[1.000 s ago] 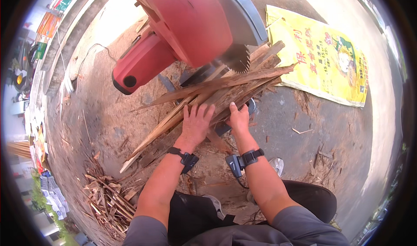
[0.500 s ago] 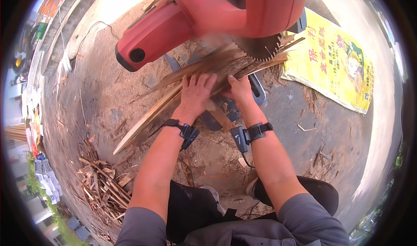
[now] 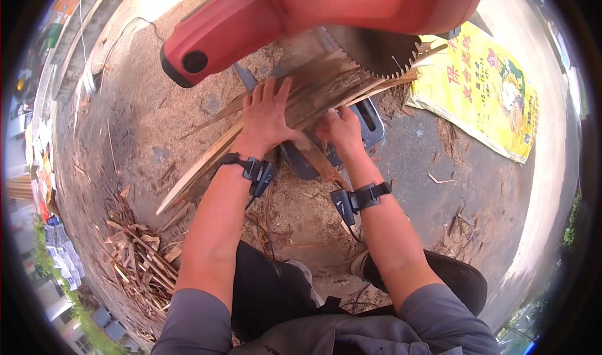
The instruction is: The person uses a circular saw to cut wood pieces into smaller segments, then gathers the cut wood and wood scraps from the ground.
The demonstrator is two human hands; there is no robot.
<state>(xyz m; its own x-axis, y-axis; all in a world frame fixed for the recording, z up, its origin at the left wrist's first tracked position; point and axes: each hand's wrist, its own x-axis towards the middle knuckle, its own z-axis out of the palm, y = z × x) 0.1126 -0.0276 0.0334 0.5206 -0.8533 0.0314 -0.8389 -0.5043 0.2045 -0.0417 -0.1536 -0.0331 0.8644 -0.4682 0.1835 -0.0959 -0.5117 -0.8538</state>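
Note:
A bundle of rough wooden strips [image 3: 207, 161] lies slantwise across the grey base [image 3: 371, 120] of a red mitre saw [image 3: 241, 29]. Its toothed round blade [image 3: 376, 51] hangs right above the far right end of the strips. My left hand [image 3: 266, 117] rests on the bundle with fingers spread and thumb out to the side. On the near edge of the wood, my right hand [image 3: 342, 129] has its fingers curled round the strips, just short of the blade; its fingertips are partly hidden. A short brown piece of wood [image 3: 320, 161] sticks out toward me between the hands.
A yellow printed sack [image 3: 467, 101] lies flat at the right of the saw. Broken wood scraps [image 3: 141, 261] are heaped at the near left. Sawdust covers much of the ground, and a thin cable [image 3: 135, 21] runs at the far left.
My left hand has shifted slightly left and its thumb has spread. My right hand's fingers have curled in more. In the picture, the saw's blade and body appear further right.

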